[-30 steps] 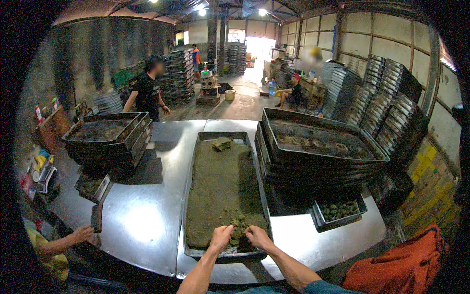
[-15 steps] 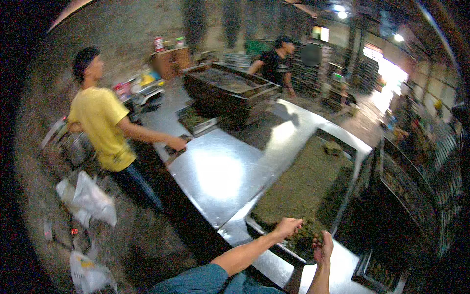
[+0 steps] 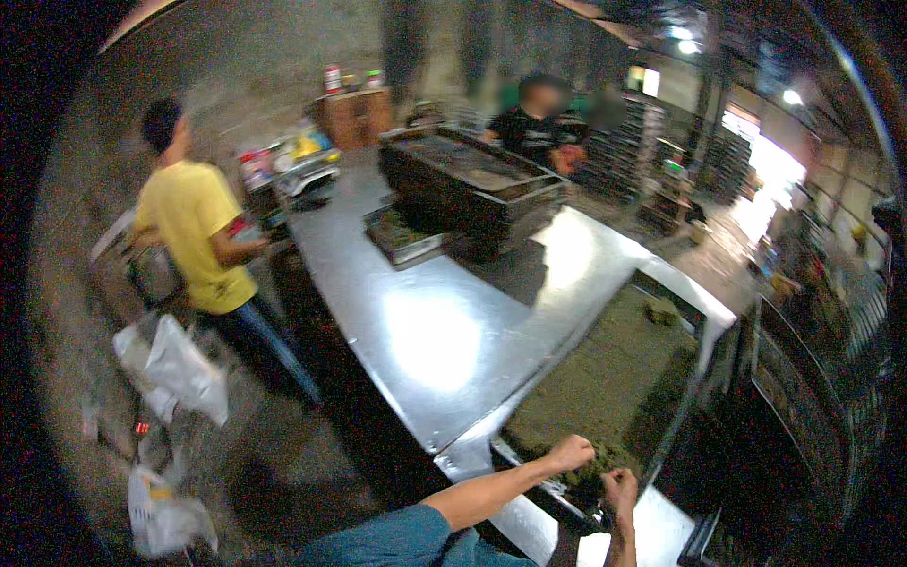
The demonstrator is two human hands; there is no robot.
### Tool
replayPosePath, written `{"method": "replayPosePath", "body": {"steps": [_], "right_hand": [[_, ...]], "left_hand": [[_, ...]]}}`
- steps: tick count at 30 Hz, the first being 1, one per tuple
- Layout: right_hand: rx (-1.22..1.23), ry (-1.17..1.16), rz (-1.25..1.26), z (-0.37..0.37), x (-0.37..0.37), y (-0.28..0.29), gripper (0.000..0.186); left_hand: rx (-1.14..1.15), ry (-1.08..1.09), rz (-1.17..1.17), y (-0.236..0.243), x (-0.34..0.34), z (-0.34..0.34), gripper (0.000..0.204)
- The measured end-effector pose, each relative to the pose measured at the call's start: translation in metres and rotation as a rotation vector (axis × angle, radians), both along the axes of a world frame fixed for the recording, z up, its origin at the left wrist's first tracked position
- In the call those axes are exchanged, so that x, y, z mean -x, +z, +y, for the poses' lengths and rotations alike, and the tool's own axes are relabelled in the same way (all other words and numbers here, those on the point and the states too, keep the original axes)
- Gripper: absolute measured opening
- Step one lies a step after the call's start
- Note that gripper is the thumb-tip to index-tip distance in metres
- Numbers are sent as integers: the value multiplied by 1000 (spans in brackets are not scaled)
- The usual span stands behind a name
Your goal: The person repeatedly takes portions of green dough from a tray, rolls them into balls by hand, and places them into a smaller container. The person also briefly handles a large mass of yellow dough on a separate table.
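Note:
A rectangular metal tray [image 3: 701, 335] holds a flat layer of olive-green crumbly material [image 3: 605, 369], with a lump [image 3: 659, 312] near its far end. At the near end the material is broken into loose bits. My left hand [image 3: 573, 454] is closed over these bits. My right hand [image 3: 619, 487] is curled beside it, fingertips pinched at the crumbs. What either hand holds is too small and blurred to make out.
A steel table [image 3: 350, 246] bears stacked dark trays [image 3: 472, 170] at the back, a smaller tray [image 3: 406, 250], and more trays [image 3: 803, 397] at right. A person in yellow [image 3: 194, 227] stands left, near white sacks [image 3: 170, 369]; another in black [image 3: 529, 128] is behind the stack.
My view has swung left, showing more of the person in yellow. That person's arm has drawn back from the table. My hands remain at the tray's near end.

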State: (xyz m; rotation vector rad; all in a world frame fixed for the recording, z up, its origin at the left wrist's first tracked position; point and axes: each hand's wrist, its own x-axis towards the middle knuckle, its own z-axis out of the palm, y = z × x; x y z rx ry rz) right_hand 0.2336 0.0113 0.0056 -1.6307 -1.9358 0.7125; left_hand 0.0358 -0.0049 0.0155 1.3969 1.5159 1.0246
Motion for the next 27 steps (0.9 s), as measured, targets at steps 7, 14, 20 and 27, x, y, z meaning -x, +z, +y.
{"method": "replayPosePath", "body": {"steps": [7, 14, 20, 27], "right_hand": [[106, 38, 96, -14, 15, 51, 24], [-343, 260, 268, -23, 45, 79, 23], [-229, 65, 126, -25, 30, 67, 14], [-123, -56, -161, -26, 5, 15, 30]], "left_hand": [[120, -84, 195, 1, -6, 20, 59], [-29, 84, -136, 1, -29, 34, 55], [87, 6, -47, 14, -6, 21, 49], [143, -146, 192, 12, 11, 16, 43]]}}
